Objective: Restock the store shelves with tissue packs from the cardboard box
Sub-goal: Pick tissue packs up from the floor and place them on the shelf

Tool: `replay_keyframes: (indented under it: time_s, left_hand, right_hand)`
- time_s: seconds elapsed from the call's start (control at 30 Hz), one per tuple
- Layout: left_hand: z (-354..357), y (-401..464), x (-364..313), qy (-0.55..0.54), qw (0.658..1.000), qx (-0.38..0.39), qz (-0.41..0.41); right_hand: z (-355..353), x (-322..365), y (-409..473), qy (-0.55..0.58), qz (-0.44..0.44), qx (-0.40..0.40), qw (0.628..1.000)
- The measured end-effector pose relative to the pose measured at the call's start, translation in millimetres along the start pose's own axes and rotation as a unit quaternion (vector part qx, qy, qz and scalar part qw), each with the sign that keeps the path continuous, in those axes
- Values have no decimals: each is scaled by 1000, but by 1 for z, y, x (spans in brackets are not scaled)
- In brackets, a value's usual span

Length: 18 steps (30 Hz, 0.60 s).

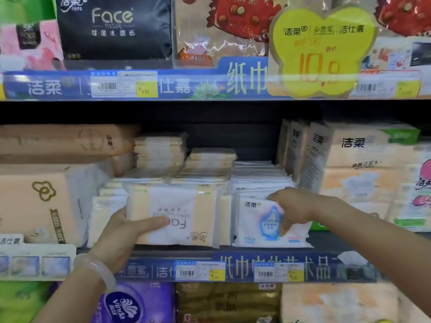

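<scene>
Left hand (121,231) grips the cream-and-white soft plastic-wrapped tissue pack (173,214) at its left edge on the middle shelf (314,268), right hand (295,206) pinches the neighbouring white-and-blue wipes pack (258,226); both look light, squashy, slick-filmed, best held by edges.

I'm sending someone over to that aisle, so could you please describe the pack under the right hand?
Find the yellow price sign on the upper shelf edge. On the shelf below it, the right hand holds the white pack, the only one there with a blue droplet print.
</scene>
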State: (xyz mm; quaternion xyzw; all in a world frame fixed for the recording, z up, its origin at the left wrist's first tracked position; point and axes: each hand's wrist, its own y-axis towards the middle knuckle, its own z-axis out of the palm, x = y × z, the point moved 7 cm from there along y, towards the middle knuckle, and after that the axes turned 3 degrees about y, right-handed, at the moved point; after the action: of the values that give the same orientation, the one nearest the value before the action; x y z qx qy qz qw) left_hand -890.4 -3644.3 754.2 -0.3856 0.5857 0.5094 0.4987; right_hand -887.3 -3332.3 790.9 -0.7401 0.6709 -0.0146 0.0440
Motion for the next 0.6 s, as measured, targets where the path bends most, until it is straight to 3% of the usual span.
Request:
replay_keyframes:
  time_s: [0.13,0.4,0.6]
  left_hand:
    - [3,1,0,-3,1000,-7,1]
    - [18,5,4,-2,1000,0,-5]
    - [22,3,4,-12,1000,-12,-10]
  right_hand:
    - [-6,5,-9,-79,17,-53,995]
    - [-13,4,-22,-72,-47,-204,975]
    - [13,0,-15,-11,-51,-143,988]
